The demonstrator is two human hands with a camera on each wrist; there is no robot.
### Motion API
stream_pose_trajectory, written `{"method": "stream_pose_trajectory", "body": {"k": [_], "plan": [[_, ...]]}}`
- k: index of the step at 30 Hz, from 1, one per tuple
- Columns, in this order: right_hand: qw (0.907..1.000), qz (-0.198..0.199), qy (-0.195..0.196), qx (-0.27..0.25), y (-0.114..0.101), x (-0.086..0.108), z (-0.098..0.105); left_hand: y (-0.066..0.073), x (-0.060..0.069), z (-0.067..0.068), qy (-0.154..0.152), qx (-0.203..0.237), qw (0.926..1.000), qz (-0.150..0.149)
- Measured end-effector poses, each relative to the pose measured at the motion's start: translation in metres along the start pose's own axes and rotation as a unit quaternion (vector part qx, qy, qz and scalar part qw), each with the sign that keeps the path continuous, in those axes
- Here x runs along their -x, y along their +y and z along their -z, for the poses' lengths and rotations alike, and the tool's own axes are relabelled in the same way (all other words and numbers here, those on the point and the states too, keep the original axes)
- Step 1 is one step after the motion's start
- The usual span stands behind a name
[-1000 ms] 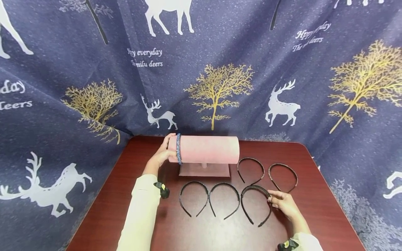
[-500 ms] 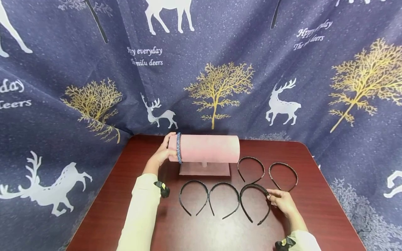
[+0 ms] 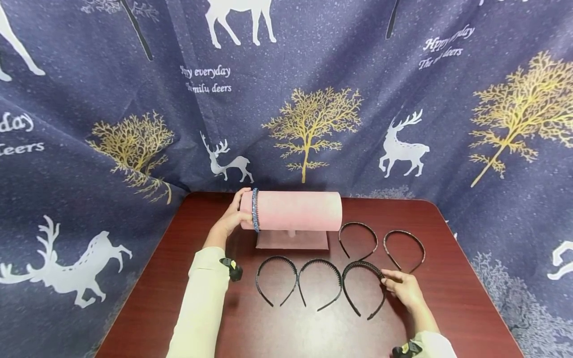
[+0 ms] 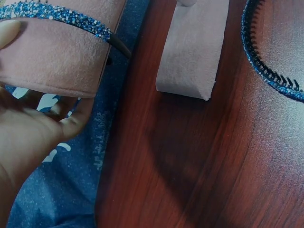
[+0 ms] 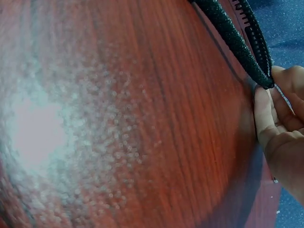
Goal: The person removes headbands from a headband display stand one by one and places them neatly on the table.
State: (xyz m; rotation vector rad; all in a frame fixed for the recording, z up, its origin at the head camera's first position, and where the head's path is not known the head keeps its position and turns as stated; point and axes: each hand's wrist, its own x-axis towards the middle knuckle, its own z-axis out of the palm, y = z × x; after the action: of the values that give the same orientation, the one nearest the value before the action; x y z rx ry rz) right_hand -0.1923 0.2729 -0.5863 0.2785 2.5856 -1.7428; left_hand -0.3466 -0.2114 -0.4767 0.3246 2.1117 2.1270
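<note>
A pink headband display stand (image 3: 297,211), a horizontal padded roll on a flat base, stands at the table's back. A blue glittery headband (image 4: 66,16) sits round the roll near its left end. My left hand (image 3: 227,223) grips that end, thumb in front beside the blue headband, the other fingers behind or under the roll. My right hand (image 3: 405,290) pinches the right side of a wide black headband (image 5: 232,40), whose toothed inner side shows in the right wrist view. Whether this headband lies fully on the table, I cannot tell.
Left of the held headband lie two dark toothed headbands, one at left (image 3: 277,257) and one in the middle (image 3: 320,260). Behind it are two thinner headbands, a dark one (image 3: 358,223) and a patterned one (image 3: 403,231). A blue deer-print curtain (image 3: 286,124) hangs behind the reddish-brown table (image 3: 452,308).
</note>
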Motion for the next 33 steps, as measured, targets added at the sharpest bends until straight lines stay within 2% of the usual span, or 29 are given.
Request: {"method": "stream_pose_trajectory", "body": {"k": [4,7,9,14,20,24,28,33], "plan": [[0.9976,0.037,0.011,0.057,-0.003,0.003,0.001,0.001,0.0,-0.001,0.001,-0.003,1.0,0.007],[0.9901,0.082,0.014,0.113,-0.007,0.009,0.001,0.004,0.003,-0.001,-0.002,0.001,0.9997,0.026],[0.9862,0.102,0.016,0.129,-0.01,0.012,0.001,0.008,0.006,-0.002,-0.009,0.007,0.9994,0.034],[0.9894,0.106,0.013,0.099,-0.022,0.012,0.0,0.022,0.013,-0.005,-0.027,0.012,0.9992,0.026],[0.9929,0.11,-0.01,0.046,-0.042,0.01,-0.009,0.028,0.015,-0.008,-0.026,0.003,0.9993,0.027],[0.9917,0.125,-0.024,0.014,-0.051,0.006,-0.015,0.025,0.012,-0.007,-0.032,0.014,0.9989,0.031],[0.9871,0.152,-0.045,-0.02,-0.062,-0.001,-0.022,0.016,0.007,0.002,-0.047,0.032,0.9973,0.047],[0.9797,0.189,-0.064,-0.019,-0.082,-0.011,-0.028,0.01,0.004,0.007,-0.057,0.014,0.9967,0.057]]}}
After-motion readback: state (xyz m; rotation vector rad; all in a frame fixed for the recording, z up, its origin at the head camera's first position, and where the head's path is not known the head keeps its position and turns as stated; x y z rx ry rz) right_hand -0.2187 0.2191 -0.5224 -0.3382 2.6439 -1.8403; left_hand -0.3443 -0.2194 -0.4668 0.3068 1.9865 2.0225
